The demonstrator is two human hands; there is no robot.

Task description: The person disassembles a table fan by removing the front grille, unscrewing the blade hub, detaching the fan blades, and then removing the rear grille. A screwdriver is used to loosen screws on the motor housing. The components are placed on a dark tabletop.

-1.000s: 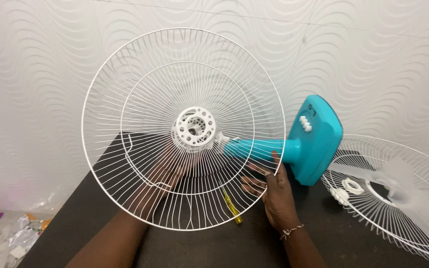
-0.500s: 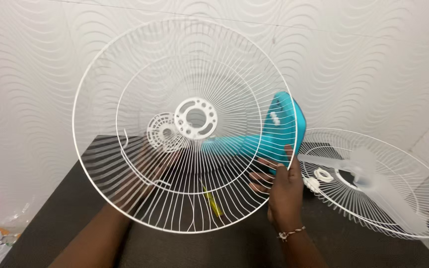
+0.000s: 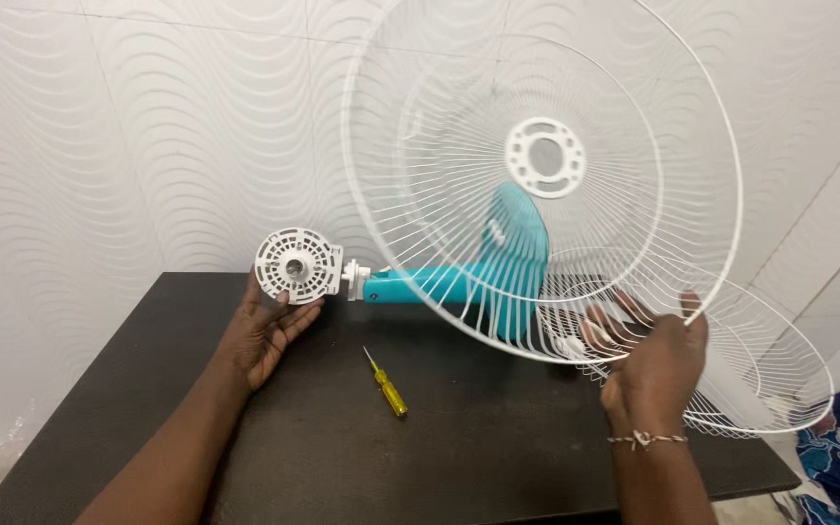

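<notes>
Right hand [image 3: 655, 365] clamps the light, springy wire guard [image 3: 546, 175] at its five-o'clock rim, left hand [image 3: 262, 335] loosely cradling the motor head [image 3: 297, 264].

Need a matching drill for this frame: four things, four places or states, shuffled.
1. wire fan guard
2. yellow screwdriver
3. round white motor plate
4. second fan guard

A. lying flat at the table's right end
B. touched by the left hand
C. lifted by its rim in the right hand
D. lying loose between the hands

Pairs: 1-C, 2-D, 3-B, 4-A
</notes>
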